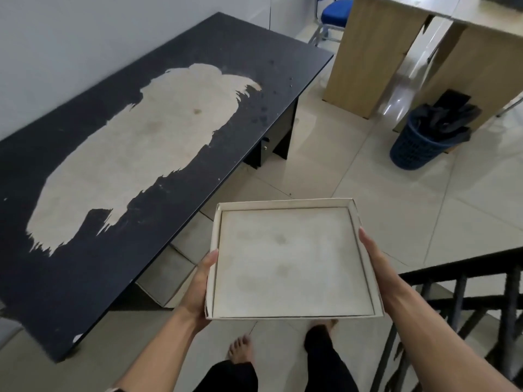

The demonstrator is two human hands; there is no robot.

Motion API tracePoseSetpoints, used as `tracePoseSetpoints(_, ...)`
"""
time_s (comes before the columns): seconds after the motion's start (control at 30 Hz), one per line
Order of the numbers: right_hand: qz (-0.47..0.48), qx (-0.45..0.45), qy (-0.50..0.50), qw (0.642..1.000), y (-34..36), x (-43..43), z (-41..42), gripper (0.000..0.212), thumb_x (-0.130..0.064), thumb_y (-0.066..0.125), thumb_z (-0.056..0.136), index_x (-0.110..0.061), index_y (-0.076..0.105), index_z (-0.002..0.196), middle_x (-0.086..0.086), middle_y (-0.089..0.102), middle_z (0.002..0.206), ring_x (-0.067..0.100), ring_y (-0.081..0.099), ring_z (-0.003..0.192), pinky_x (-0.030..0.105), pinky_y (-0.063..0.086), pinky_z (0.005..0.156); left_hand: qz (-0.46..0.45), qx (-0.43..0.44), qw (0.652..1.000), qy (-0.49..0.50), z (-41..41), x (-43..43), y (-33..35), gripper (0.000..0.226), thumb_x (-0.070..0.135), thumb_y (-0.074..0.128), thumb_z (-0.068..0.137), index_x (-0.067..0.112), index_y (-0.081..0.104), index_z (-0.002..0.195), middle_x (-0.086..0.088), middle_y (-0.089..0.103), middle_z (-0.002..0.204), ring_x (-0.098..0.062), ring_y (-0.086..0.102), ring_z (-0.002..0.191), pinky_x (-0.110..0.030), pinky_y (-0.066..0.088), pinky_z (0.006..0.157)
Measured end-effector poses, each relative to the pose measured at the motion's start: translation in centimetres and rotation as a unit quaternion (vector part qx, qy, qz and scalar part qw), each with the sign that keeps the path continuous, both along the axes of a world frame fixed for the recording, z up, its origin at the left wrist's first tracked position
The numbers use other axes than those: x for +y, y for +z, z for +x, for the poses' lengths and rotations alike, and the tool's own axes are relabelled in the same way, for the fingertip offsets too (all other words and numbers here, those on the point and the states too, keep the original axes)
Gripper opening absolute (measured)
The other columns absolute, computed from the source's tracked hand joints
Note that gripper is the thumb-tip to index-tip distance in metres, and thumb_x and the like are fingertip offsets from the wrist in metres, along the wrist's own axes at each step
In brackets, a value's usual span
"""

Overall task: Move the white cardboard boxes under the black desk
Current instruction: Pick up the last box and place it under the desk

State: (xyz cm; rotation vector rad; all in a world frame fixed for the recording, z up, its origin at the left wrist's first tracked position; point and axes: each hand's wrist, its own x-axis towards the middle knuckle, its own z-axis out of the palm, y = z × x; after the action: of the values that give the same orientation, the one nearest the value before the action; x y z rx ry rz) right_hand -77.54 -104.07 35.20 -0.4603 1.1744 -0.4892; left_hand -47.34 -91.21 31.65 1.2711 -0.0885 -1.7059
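Note:
I hold a flat, shallow white cardboard box [291,261] level in front of me, open side up. My left hand [199,287] grips its left edge and my right hand [372,258] presses its right edge. The black desk [70,278], its top worn to a large pale patch, stretches along the white wall to my left; the box hangs just off the desk's near right edge, above the tiled floor. Something pale and flat [161,284] shows under the desk edge; I cannot tell what it is.
A blue mesh bin [416,148] with dark cloth in it stands at the right, beside a light wooden desk [368,55]. A blue chair [334,12] is behind that. A black stair railing [464,295] runs at the lower right. My bare feet stand on the tiles below.

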Motion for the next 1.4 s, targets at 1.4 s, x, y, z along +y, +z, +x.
tracePoseSetpoints(1.4,-0.293,0.471,0.379,0.741,-62.5,-35.3,12.1,0.029,-0.025,0.05,0.095,-0.008,0.072,0.093,0.012,0.061,0.085,0.031,0.064,0.089,0.027,0.041,0.072,0.147,-0.066,0.932,0.325,-5.5,-22.7,-57.1,0.072,0.072,0.032,0.092,0.018,0.064,0.129,-0.015,0.071,0.12,-0.034,0.066,0.107,-0.041,0.055,0.081)
